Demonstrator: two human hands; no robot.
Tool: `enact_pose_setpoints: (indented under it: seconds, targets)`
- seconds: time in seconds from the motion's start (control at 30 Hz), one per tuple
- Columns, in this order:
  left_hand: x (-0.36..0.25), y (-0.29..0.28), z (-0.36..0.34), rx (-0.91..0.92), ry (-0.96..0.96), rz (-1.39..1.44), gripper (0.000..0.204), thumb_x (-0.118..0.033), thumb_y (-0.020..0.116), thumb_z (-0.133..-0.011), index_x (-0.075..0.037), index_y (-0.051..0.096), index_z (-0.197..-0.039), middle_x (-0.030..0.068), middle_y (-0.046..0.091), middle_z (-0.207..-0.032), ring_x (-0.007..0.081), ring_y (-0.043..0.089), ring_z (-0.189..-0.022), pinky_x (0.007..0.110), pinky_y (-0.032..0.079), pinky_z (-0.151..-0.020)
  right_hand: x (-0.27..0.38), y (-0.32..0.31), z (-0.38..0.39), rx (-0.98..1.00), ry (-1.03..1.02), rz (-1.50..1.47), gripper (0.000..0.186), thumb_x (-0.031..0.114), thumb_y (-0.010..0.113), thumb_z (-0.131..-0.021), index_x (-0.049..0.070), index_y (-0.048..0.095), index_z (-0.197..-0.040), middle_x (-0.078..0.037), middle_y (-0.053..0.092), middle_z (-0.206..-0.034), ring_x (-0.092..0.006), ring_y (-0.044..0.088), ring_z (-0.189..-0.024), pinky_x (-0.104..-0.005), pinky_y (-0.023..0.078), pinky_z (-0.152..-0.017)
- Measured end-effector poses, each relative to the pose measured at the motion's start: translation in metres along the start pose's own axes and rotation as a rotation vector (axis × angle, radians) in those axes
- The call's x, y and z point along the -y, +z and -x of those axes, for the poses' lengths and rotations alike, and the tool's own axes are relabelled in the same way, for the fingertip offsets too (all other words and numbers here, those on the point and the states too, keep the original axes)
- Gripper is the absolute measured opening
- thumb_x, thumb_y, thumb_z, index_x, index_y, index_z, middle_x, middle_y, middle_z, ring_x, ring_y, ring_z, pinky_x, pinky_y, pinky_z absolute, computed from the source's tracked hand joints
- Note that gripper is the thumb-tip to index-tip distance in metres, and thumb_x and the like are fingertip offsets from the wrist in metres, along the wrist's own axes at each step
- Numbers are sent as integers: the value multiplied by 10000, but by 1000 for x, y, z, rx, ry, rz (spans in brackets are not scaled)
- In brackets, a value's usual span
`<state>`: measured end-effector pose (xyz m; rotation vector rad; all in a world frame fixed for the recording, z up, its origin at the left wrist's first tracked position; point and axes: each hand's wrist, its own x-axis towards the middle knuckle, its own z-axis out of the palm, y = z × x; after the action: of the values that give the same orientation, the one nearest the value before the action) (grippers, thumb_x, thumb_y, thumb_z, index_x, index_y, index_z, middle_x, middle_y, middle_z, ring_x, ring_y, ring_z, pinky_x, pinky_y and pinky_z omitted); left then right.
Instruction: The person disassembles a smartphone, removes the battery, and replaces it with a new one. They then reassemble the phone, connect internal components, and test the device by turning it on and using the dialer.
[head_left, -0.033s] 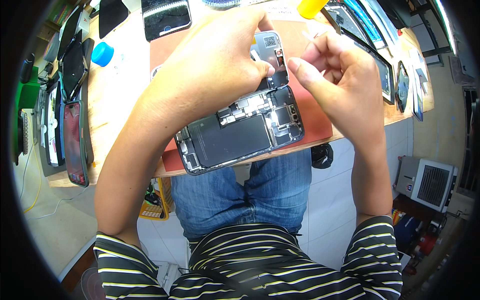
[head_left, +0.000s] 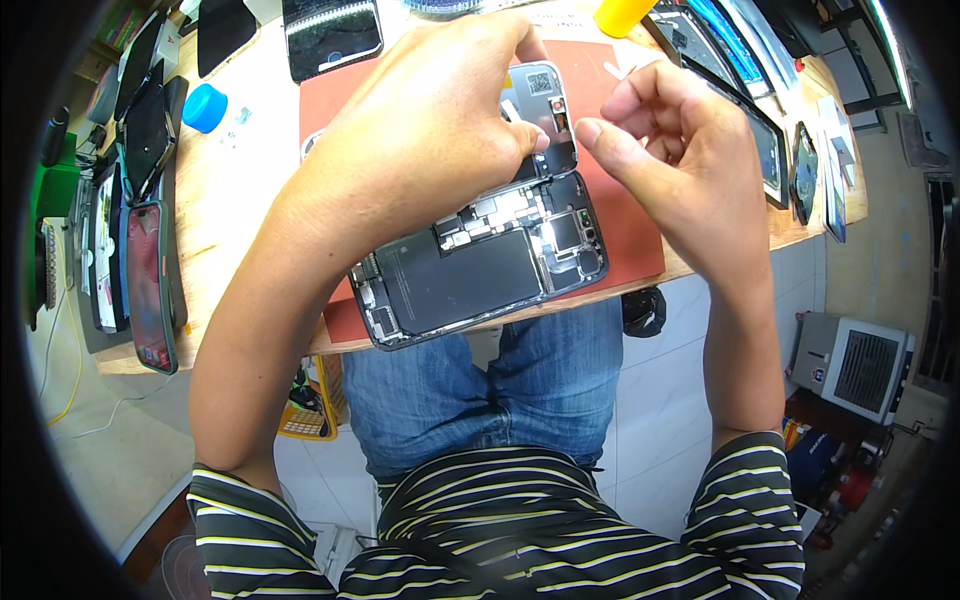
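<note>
An opened smartphone lies on the red-brown mat (head_left: 640,262). Its dark body (head_left: 465,285) faces up near the table's front edge, showing a black battery, circuit board and camera parts. Along the far long side, the phone's screen panel (head_left: 545,95) is folded up, inner face toward me. My left hand (head_left: 430,120) grips this panel, thumb on the inner face, other fingers mostly hidden behind it. Just right of the panel, my right hand (head_left: 670,140) is raised with curled fingers, thumb close to the index finger. A thin white piece (head_left: 613,69) shows beside those fingers; whether they hold it is unclear.
A blue cap (head_left: 204,108) stands at the left. Several phones line the table's left side, including one in a case (head_left: 150,285). Another phone (head_left: 333,38) lies at the back. A yellow object (head_left: 625,16) and several device frames (head_left: 745,130) sit at the far right.
My right hand has shifted very slightly to the right, away from the screen panel. The left hand and the phone stay where they were.
</note>
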<state>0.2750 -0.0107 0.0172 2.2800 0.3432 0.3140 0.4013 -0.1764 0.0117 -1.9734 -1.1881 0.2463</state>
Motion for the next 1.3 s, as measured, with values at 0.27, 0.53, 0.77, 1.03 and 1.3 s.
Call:
enact_pose_setpoints:
  seconds: [0.27, 0.53, 0.77, 1.03, 1.3]
  targets:
    - [-2, -1, -2, -40, 20, -42, 369, -77, 814, -794, -42, 666, -1130, 99, 702, -903, 210, 687, -867, 341, 532, -786, -19, -10, -9, 305, 236, -255, 309, 147, 842, -875, -37, 743, -1103, -37, 729, -932, -60, 666, -808, -205, 527, -752]
    - [0, 0, -3, -31, 59, -41, 388, -64, 825, -781, -39, 670, -1137, 96, 699, -893, 214, 685, -876, 346, 532, -812, -23, -8, -13, 354, 275, -364, 295, 210, 845, -876, -43, 766, -1003, -78, 756, -880, -101, 686, -792, -259, 562, -736]
    - [5, 1, -5, -26, 88, -8, 395, -23, 824, -777, -20, 664, -1138, 84, 685, -895, 182, 657, -877, 323, 521, -835, -20, -11, -16, 351, 323, -388, 257, 194, 824, -901, -40, 753, -979, -76, 755, -882, -95, 697, -803, -238, 563, -736]
    - [8, 2, -5, -17, 104, -3, 396, -8, 824, -780, -11, 659, -1140, 70, 677, -906, 164, 644, -887, 307, 513, -850, -18, -10, -17, 338, 341, -417, 259, 219, 836, -897, 7, 701, -959, -27, 711, -809, -47, 629, -693, -198, 482, -581]
    - [9, 3, -5, -24, 101, -15, 401, -8, 827, -774, -15, 659, -1139, 67, 675, -913, 163, 643, -896, 303, 513, -862, -18, -11, -19, 366, 384, -385, 248, 216, 839, -892, 14, 712, -960, -10, 701, -773, -12, 546, -578, -183, 389, -467]
